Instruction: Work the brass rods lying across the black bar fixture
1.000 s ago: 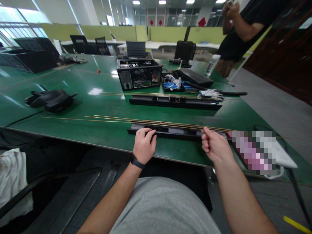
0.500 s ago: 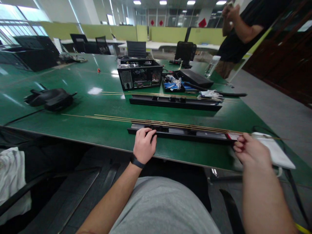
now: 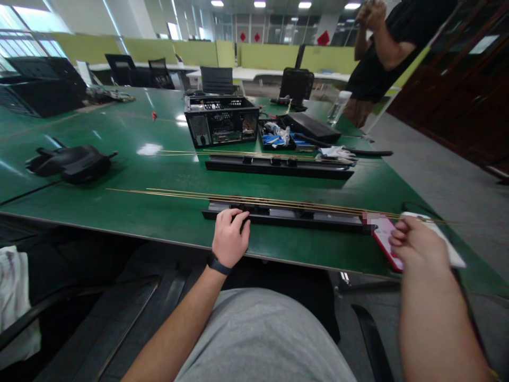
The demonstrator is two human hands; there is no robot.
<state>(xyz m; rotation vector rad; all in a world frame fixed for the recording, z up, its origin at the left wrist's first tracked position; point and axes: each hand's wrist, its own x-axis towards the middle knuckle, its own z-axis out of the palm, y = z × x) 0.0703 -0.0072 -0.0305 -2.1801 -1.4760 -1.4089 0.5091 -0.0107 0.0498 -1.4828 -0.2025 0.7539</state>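
Note:
A long black rail (image 3: 334,223) lies along the near edge of the green table, with several thin gold rods (image 3: 186,195) running lengthwise above it and past both ends. My left hand (image 3: 231,237) grips the rail's front edge near its left end, fingers bent over the top and thumb in front. Beyond the rail's right end, my right hand (image 3: 421,241) is closed in a pinch at a gold rod; the fingertips hide the exact grip. Under that hand lies a phone in a red case (image 3: 384,236), partly covered by it.
Behind is a second black rail (image 3: 278,167) with gold rods and a work glove (image 3: 337,154). An open computer case (image 3: 222,122), a tray of gloves (image 3: 275,135) and a bottle (image 3: 339,107) stand farther back. A black headset-like device (image 3: 71,163) lies left; a person (image 3: 382,58) stands at right.
My right hand has moved a little right, uncovering the red-cased phone. The longest gold rod's left end has shifted right. My left hand keeps its place on the rail.

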